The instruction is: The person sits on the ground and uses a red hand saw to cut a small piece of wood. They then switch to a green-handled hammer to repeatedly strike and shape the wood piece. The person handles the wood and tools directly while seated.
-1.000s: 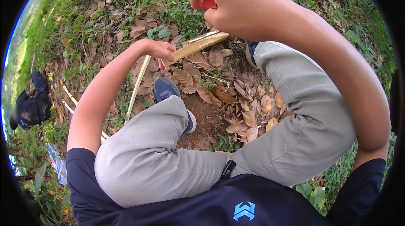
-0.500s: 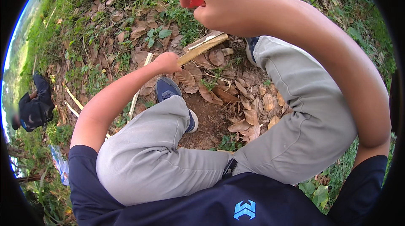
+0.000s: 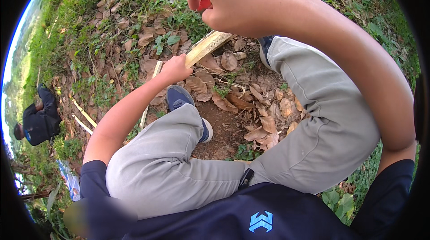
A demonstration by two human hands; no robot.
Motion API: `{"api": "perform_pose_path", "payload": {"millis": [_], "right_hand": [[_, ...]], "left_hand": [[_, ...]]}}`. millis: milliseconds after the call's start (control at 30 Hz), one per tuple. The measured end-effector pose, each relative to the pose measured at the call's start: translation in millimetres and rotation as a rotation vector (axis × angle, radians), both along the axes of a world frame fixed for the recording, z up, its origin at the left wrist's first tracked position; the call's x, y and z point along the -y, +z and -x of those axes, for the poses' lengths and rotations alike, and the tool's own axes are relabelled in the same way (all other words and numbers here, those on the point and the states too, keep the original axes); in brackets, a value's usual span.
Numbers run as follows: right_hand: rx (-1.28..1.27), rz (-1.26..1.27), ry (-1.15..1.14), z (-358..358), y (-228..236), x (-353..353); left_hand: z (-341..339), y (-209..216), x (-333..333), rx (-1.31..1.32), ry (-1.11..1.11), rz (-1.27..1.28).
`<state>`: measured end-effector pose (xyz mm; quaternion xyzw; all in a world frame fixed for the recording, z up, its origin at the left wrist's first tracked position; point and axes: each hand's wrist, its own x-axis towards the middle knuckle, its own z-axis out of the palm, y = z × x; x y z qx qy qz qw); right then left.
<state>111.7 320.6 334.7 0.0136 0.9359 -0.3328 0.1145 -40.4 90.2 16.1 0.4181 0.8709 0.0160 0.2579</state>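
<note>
My left hand (image 3: 177, 68) is closed around the near end of a pale split piece of wood (image 3: 208, 49), which slants up and right above the leaf-covered ground. Its far end reaches just below my right hand (image 3: 219, 5). The right hand is raised at the top of the view, fingers curled round a red object (image 3: 204, 3). Only a little red shows between thumb and fingers, so its kind is hidden. Whether the right hand's object touches the wood cannot be seen.
My legs in grey trousers (image 3: 152, 168) are bent apart, with a blue shoe (image 3: 179, 96) beside bare soil. Pale strips (image 3: 83, 110) lie to the left. A person in dark clothes (image 3: 41, 121) is at the far left, near a plastic-looking bag (image 3: 68, 177). A blurred shape (image 3: 98, 217) shows lower left.
The wood has turned in my left hand, so a broader pale face shows, and its far end has shifted left. Both hands have moved slightly. A blurred shape has appeared at lower left.
</note>
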Motion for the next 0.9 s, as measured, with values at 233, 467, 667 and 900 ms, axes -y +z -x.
{"api": "perform_pose_path", "payload": {"millis": [233,467,667,900], "right_hand": [[-0.089,-0.030,-0.097,1,-3,-2],[-0.249,0.021,-0.146,5,1,-3],[-0.221,-0.026,-0.154,9,8,-5],[-0.342,-0.018,-0.198,-2,14,-1]], "left_hand": [[-2,16,-5,0.333,0.266,0.048],[5,22,8,0.429,0.273,0.006],[2,39,4,0.474,0.297,-0.010],[7,89,-3,-0.060,-0.046,0.030]]}}
